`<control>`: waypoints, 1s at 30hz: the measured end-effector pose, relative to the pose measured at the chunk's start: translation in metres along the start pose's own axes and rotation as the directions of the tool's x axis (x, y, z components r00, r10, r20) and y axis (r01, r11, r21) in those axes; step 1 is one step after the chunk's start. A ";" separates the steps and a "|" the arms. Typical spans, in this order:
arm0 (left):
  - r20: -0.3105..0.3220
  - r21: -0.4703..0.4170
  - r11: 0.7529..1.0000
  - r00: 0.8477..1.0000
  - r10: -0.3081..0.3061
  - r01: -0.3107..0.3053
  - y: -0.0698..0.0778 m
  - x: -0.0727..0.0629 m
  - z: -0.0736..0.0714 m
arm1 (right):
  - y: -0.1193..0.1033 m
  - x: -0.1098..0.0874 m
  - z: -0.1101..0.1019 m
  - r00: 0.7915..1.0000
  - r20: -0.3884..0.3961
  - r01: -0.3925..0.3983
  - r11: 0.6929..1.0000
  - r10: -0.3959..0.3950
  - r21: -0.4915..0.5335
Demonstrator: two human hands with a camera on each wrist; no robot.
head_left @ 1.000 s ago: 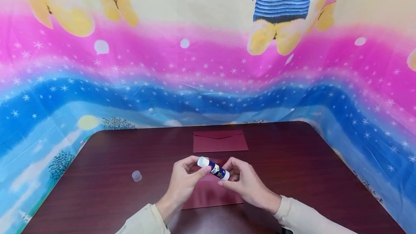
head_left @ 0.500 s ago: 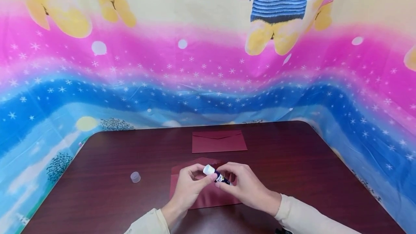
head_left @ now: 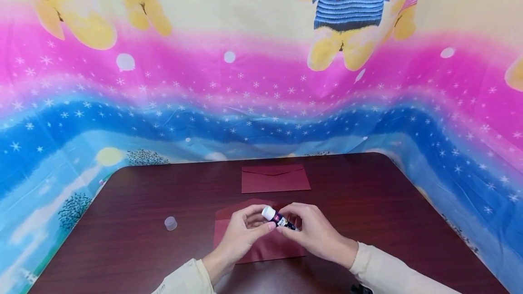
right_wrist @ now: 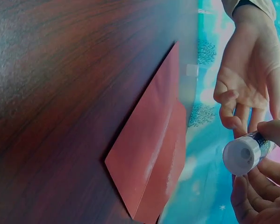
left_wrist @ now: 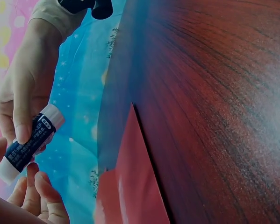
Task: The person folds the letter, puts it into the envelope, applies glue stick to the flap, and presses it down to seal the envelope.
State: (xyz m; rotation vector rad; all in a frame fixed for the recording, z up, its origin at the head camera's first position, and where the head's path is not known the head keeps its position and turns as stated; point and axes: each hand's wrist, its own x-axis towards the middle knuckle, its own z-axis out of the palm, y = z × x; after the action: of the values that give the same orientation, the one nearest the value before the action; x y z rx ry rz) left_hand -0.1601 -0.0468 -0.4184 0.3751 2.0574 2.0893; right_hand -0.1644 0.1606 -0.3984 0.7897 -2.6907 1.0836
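A glue stick (head_left: 279, 219) with a dark blue label and white ends is tilted in the air above the nearer red envelope (head_left: 261, 246). My right hand (head_left: 323, 232) grips it, thumb across the label in the left wrist view. My left hand (head_left: 241, 232) is beside its upper white end, fingers loosely bent and apparently apart from the stick. In the right wrist view the stick's round white end (right_wrist: 239, 156) faces the camera. The nearer envelope's flap is unfolded, with whitish streaks along it in that view; the hands hide part of it.
A second red envelope (head_left: 275, 180), flap folded down, lies farther back on the dark wooden table (head_left: 135, 253). A small clear cap (head_left: 170, 223) sits to the left. A printed cloth (head_left: 253, 103) hangs behind and along the table's sides.
The glue stick has shifted right and slightly down, deeper into my right hand. My left thumb, earlier against the stick, now appears apart from it. The envelopes and cap stay in place.
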 end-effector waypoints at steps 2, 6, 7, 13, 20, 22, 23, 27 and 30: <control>-0.001 0.003 1.000 1.000 0.003 -0.003 0.000 0.000 -0.001 | 0.001 0.000 -0.001 1.000 0.001 -0.018 1.000 0.018 0.012; -0.017 0.035 0.999 0.999 0.034 -0.033 -0.001 0.001 -0.005 | 0.004 0.000 -0.003 0.999 0.011 -0.047 0.998 0.047 0.037; -0.027 0.050 0.998 0.998 0.048 -0.046 -0.001 0.002 -0.007 | 0.005 0.000 -0.003 0.998 0.015 -0.054 0.998 0.054 0.043; -0.129 0.200 0.977 0.987 0.100 -0.073 -0.001 0.005 -0.028 | 0.005 0.000 -0.003 0.997 0.016 -0.072 0.997 0.071 0.038; -0.217 0.450 0.893 0.970 0.110 -0.001 0.000 0.003 -0.070 | 0.006 -0.001 -0.001 0.995 0.025 -0.101 0.995 0.101 0.024; -0.236 0.531 0.846 0.966 0.106 0.037 0.000 0.001 -0.085 | 0.007 -0.001 -0.001 0.994 0.026 -0.104 0.994 0.103 0.026; -0.239 0.577 0.815 0.965 0.103 0.056 0.001 0.000 -0.092 | 0.007 -0.001 -0.001 0.994 0.028 -0.106 0.994 0.105 0.028; -0.242 0.744 0.652 0.969 0.056 0.149 0.001 -0.005 -0.124 | 0.008 -0.002 -0.001 0.995 0.028 -0.101 0.994 0.101 0.030; -0.233 0.836 0.513 0.972 0.006 0.197 0.001 -0.009 -0.148 | 0.009 -0.002 0.000 0.995 0.026 -0.092 0.995 0.092 0.028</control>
State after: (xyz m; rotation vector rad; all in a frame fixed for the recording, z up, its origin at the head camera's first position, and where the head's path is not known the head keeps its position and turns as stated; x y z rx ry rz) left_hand -0.1967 -0.1903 -0.4194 0.1369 3.0455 0.8743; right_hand -0.1667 0.1671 -0.4040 0.6942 -2.7624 1.1429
